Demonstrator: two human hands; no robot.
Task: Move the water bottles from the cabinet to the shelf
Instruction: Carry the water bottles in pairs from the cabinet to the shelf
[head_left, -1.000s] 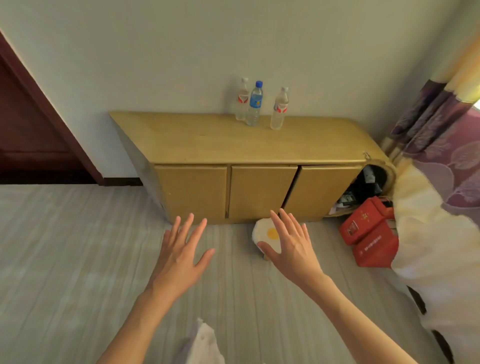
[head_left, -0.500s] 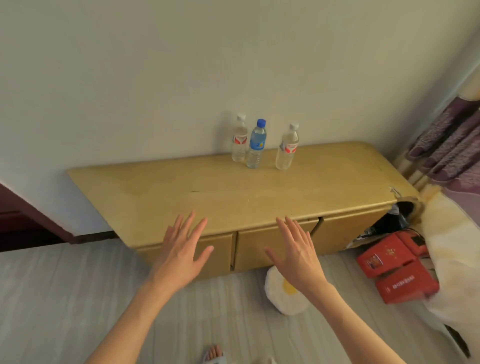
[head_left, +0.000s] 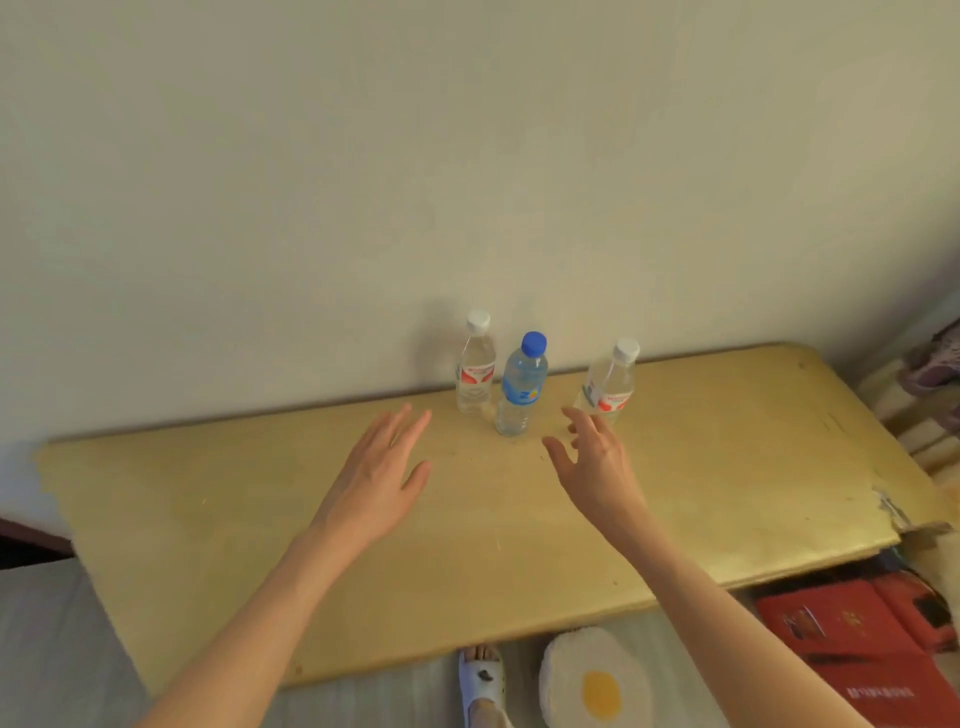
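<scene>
Three water bottles stand upright near the back of the yellow cabinet top (head_left: 727, 467), by the wall. The left bottle (head_left: 474, 366) has a white cap and red label. The middle bottle (head_left: 522, 387) has a blue cap and blue label and stands slightly forward. The right bottle (head_left: 610, 382) also has a white cap and red label. My left hand (head_left: 382, 467) hovers over the cabinet top with straight fingers, short of the left bottle. My right hand (head_left: 592, 462) has spread fingers just in front of the right bottle, touching nothing. No shelf is in view.
A bare wall rises behind the cabinet. On the floor in front lie a fried-egg shaped cushion (head_left: 595, 680), red boxes (head_left: 852, 639) at the right and my slippered foot (head_left: 480, 680). The cabinet's right front corner is chipped.
I have come up close to the cabinet. Both hands have reached forward over its top toward the bottles, and the right hand's fingers have spread near the right bottle.
</scene>
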